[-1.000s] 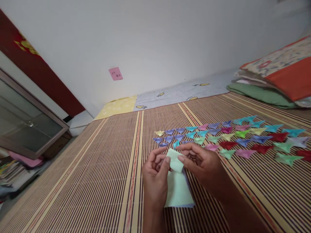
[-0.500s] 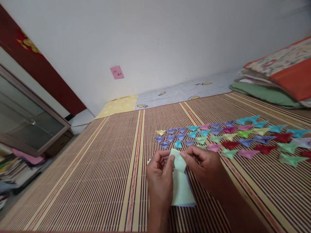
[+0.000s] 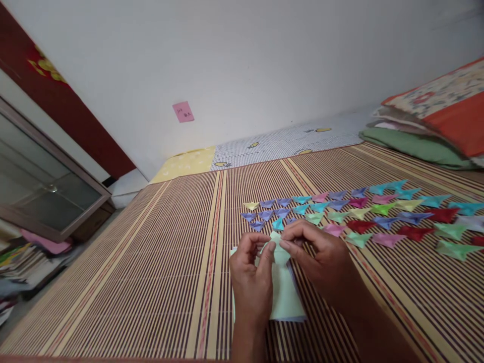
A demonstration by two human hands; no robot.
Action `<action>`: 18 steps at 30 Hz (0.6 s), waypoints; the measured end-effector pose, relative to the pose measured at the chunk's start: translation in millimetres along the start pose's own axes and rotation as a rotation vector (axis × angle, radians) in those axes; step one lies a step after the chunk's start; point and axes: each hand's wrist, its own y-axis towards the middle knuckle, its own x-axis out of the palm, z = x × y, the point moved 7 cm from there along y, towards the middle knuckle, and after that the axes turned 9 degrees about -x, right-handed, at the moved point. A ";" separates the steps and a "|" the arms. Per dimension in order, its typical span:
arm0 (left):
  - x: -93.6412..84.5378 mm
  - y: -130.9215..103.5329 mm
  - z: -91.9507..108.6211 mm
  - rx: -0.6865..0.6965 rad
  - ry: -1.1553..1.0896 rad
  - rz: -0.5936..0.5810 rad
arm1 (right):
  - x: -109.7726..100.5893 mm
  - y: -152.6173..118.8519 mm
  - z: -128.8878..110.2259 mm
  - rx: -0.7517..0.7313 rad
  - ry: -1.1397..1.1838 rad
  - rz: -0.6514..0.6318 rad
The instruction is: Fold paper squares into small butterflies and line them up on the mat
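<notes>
A small piece of pale green folded paper [image 3: 282,256] is pinched between my two hands. My left hand [image 3: 252,272] is closed on its left side, with the thumb on the front. On the right side, my right hand [image 3: 315,257] grips the paper near its top corner between thumb and fingers. Below it lies a stack of paper sheets [image 3: 287,297], light green on top with a bluish edge underneath, partly hidden by my left hand. Just beyond my hands, several small folded paper shapes [image 3: 359,225] in many colours stand in rows.
A striped bamboo mat [image 3: 151,282] covers the bed surface. Folded bedding [image 3: 419,146] is piled at the far right against the wall. A pink note [image 3: 183,112] is stuck on the wall. At the left are a glass-fronted cabinet [image 3: 49,186] and stacked books [image 3: 26,257].
The top of the green paper has gone from a broad flat edge to a narrower point. My right hand has moved slightly left and up, over the paper's top.
</notes>
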 end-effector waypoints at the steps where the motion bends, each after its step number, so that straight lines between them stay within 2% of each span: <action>1: -0.2 0.0 -0.1 0.001 0.003 0.001 | -0.7 0.0 -0.5 0.003 -0.005 0.010; 12: -6.1 -2.0 9.5 0.067 0.146 0.080 | 2.0 -2.9 -4.1 0.042 -0.016 0.079; 18: -1.3 -1.0 1.5 -0.026 -0.098 0.022 | 2.3 -6.2 5.7 0.166 0.047 0.074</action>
